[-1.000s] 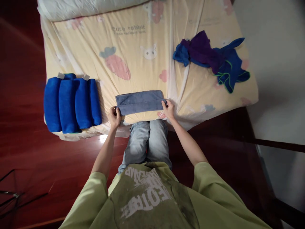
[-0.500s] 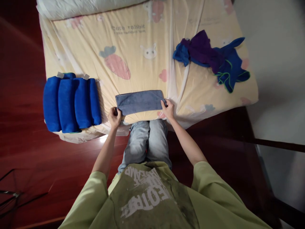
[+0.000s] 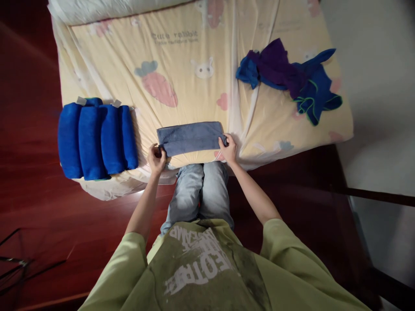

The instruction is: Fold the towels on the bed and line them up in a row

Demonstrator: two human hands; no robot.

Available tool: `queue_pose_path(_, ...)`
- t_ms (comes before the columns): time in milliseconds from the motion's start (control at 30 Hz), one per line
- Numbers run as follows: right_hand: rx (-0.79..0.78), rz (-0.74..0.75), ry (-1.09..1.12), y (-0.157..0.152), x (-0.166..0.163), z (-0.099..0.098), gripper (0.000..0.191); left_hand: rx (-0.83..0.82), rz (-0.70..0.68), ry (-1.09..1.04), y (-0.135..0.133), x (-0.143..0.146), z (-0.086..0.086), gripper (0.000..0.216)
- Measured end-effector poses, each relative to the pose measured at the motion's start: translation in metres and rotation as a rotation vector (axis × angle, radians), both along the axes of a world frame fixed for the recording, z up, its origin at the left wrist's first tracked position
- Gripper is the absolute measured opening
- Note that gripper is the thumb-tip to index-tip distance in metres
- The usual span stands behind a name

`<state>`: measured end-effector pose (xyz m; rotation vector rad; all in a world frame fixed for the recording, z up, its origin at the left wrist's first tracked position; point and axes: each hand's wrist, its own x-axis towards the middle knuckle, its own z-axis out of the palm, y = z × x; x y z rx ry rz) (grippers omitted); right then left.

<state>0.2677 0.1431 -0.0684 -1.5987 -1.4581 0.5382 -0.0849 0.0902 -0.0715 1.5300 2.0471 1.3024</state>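
Gripping the near left corner of the blue-grey cloth (image 3: 191, 137) in the left hand (image 3: 156, 159), with thumb and fingers curled into a pinch. Pinching the right end of the same cloth in the right hand (image 3: 227, 147), with the thumb over the top. Holding the cloth as a long, narrow strip between both hands, down on the near edge of the bed (image 3: 188, 90), just beyond the jeans (image 3: 194, 185). Along its length, a line, probably the edge of a layer turned over on the near side. Compared with a second ago, almost no change: same pinch at both ends, same spot, same strip, with only a slight drift of the whole view. Judging from that, probably a hold or a tiny adjustment at the ends rather than a fresh turn of the cloth, so little advance in the handling. To the left, near the left hand but apart from it, a row of blue rolled cloths (image 3: 110, 140), side by side. To the right and farther back, well apart from the right hand, a crumpled blue and purple heap (image 3: 293, 82) with green edging.
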Motion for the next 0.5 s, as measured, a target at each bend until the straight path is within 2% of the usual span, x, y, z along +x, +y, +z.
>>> queue_pose_path(167,0.046,-0.022,-0.045,-0.001,0.001,-0.008,0.048,0.037,-0.042,0.060,-0.001,-0.003,-0.003,0.039)
queue_pose_path(300,0.164,0.006,-0.168,-0.003,0.004,-0.014,0.034,0.101,-0.123,0.140,-0.002,-0.005,-0.003,0.025)
queue_pose_path(400,0.165,0.101,-0.281,-0.006,0.006,-0.016,0.027,0.098,-0.232,0.171,-0.002,-0.005,-0.004,0.020)
queue_pose_path(500,0.134,0.241,-0.331,-0.007,0.008,-0.015,0.029,0.070,-0.347,0.183,-0.002,-0.007,-0.004,0.028)
